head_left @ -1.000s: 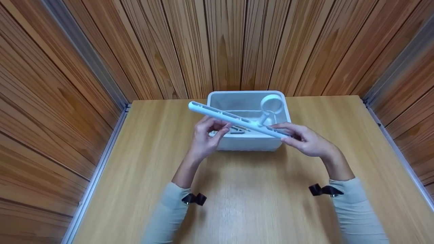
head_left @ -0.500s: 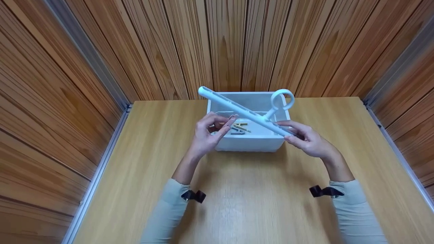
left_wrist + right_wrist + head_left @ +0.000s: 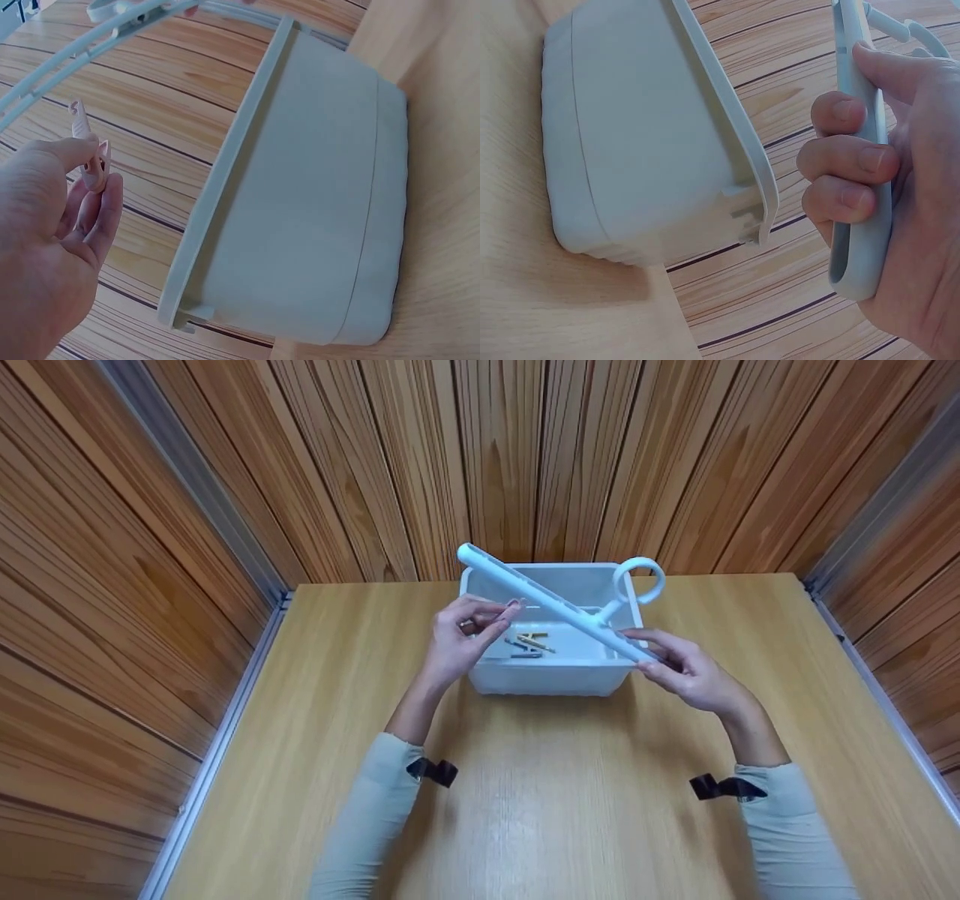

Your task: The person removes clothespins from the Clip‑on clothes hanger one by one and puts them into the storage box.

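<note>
My right hand grips the lower right end of a pale blue plastic hanger bar. The bar is long and slotted, tilted up to the left, with a ring on a short stem. In the right wrist view, fingers curl round the bar's rounded end. Between thumb and fingers, my left hand pinches a small pink clothespin with a little hook at its top. In the left wrist view that clothespin is just below the bar, apart from it. Both hands are over the white bin.
Several gold and grey clothespins lie on the bin's floor at its left. The bin stands near the back of the wooden table. Wood-panelled walls rise behind and at both sides.
The bar's left end has risen and shifted right, steepening its tilt, and the ring has moved right. My left hand has moved slightly up with the pink clothespin, uncovering clothespins in the bin.
</note>
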A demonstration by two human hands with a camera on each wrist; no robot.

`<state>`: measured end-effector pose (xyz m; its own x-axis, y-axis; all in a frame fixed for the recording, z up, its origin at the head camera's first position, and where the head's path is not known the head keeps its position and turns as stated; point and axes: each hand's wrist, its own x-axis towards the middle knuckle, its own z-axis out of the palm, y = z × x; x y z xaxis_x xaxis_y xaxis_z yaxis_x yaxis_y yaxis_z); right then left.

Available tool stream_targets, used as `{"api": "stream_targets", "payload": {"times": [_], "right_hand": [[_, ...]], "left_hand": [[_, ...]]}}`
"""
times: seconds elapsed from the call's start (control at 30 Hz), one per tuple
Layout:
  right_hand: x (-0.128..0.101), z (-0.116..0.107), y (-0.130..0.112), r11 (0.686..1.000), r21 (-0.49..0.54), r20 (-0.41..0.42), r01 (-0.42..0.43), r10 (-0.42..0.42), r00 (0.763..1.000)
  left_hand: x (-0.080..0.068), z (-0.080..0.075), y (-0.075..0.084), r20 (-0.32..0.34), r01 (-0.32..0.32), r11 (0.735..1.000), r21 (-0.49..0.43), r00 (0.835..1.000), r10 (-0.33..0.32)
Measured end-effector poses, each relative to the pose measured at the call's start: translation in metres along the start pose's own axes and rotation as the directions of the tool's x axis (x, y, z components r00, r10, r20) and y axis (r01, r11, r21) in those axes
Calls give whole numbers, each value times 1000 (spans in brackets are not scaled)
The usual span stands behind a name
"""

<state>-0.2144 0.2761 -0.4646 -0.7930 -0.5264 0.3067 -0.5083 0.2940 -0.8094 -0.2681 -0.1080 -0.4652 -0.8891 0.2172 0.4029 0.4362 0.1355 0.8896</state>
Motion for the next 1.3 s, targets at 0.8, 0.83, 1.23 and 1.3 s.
{"api": "stream_targets", "payload": {"times": [0.8, 0.83, 1.23, 1.3], "right_hand": [[-16, -6, 15, 998, 65, -42, -24, 27, 999], [-16, -6, 15, 998, 64, -40, -25, 27, 999], [-18, -6, 22, 994, 109, -33, 18, -15, 999], [-19, -7, 22, 994, 112, -31, 17, -14, 999]], "left_hand": [[41, -3, -18, 8, 134, 981, 143, 991, -136], [41, -3, -18, 7, 135, 981, 141, 990, -138], [45, -2, -22, -19, 121, 993, -7, 992, -121], [45, -2, -22, -14, 114, 993, -14, 993, -114]]}}
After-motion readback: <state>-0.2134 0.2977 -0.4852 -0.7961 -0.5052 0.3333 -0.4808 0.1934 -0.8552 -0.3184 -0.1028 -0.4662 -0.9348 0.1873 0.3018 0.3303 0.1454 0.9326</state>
